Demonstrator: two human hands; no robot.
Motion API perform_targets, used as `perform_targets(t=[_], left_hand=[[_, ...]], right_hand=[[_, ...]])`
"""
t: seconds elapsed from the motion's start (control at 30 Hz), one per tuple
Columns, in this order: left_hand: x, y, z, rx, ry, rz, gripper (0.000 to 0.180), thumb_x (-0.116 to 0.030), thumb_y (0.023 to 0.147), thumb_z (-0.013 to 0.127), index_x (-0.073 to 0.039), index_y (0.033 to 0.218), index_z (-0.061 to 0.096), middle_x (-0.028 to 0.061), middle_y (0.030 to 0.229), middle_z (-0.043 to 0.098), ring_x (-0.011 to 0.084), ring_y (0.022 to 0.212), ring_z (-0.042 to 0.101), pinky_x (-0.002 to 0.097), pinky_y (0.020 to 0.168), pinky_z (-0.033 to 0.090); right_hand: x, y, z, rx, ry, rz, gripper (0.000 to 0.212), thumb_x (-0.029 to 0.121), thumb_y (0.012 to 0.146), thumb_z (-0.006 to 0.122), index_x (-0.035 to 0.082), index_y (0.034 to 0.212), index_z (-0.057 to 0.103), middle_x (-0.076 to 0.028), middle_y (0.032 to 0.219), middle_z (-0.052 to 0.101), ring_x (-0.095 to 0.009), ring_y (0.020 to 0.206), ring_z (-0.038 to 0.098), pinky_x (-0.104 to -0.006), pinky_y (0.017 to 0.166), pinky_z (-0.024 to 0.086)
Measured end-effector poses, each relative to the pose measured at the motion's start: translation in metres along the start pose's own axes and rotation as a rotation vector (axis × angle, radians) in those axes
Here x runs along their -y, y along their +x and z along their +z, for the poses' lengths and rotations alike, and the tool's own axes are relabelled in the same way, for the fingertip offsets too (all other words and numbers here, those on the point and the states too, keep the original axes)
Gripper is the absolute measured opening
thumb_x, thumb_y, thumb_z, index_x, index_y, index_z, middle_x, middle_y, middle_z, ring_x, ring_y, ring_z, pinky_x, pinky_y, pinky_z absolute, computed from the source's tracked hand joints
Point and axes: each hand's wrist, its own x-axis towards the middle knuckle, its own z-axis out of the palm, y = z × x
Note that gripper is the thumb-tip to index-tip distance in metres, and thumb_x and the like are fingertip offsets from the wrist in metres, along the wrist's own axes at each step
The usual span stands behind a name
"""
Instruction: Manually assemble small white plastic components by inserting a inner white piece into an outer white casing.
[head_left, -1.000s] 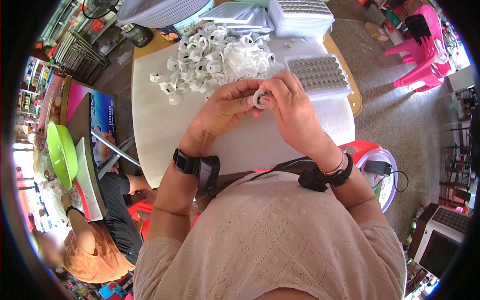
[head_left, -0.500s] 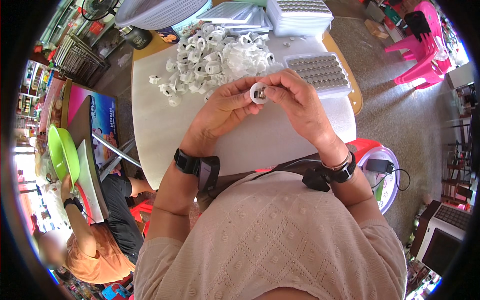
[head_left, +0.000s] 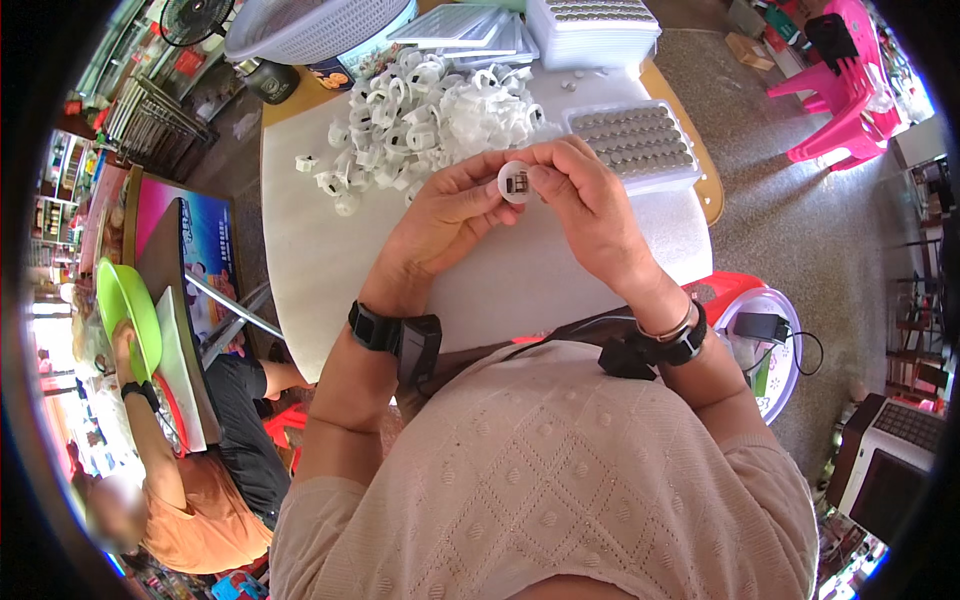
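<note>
Above the table's middle, a small round white plastic piece [head_left: 514, 183] with a dark and metallic inset is held between my two hands. My left hand [head_left: 450, 215] pinches its left and lower edge between thumb and fingers. The fingers of my right hand [head_left: 590, 205] are closed at its right side, the thumb against the edge by the inset. Just beyond my hands lies a heap of white plastic ring-shaped pieces [head_left: 400, 130]. Right of the heap, a clear tray [head_left: 660, 183] holds rows of small silver discs [head_left: 630, 140].
Stacked white trays [head_left: 590, 45], flat clear trays [head_left: 465, 30] and a grey basket [head_left: 300, 30] stand at the far edge. Loose discs [head_left: 569, 85] lie by the stack. A stool with a white basin [head_left: 785, 390] is right. A person with a green basin [head_left: 130, 310] sits left.
Both hands keep hold of the white piece, which has barely turned. The right thumb has shifted slightly off its inset. At left, the other person's hand has moved up into the green basin.
</note>
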Motion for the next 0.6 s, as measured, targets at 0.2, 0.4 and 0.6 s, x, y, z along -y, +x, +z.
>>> perform_targets(t=[0.2,0.4,0.6], left_hand=[[0.0,0.001,0.008,-0.036,0.057,-0.019,0.038,-0.01,0.092,0.06,0.002,0.126,0.051,0.0075,0.114,0.059,0.0141,0.099,0.06,0.0249,0.081,0.052],[0.001,0.003,0.004,-0.017,0.084,-0.025,0.038,-0.009,0.092,0.059,0.002,0.127,0.05,0.0077,0.117,0.058,0.0145,0.1,0.06,0.0261,0.082,0.051],[0.003,0.001,0.004,-0.091,0.033,-0.008,0.032,-0.008,0.093,0.057,0.003,0.123,0.052,0.0085,0.115,0.058,0.0145,0.096,0.061,0.0261,0.08,0.052]], right_hand=[[0.002,-0.005,-0.003,0.035,-0.025,0.035,0.019,0.0,0.085,0.058,-0.001,0.104,0.061,-0.013,0.093,0.057,-0.023,0.076,0.059,-0.0308,0.068,0.048],[-0.001,-0.005,-0.004,0.009,-0.041,0.073,0.02,0.0,0.083,0.058,0.0,0.103,0.061,-0.013,0.095,0.057,-0.025,0.077,0.06,-0.0318,0.069,0.048],[0.011,-0.005,-0.005,-0.035,-0.335,-0.253,0.023,0.001,0.078,0.06,0.001,0.102,0.061,-0.016,0.099,0.06,-0.032,0.084,0.062,-0.0376,0.073,0.051]])
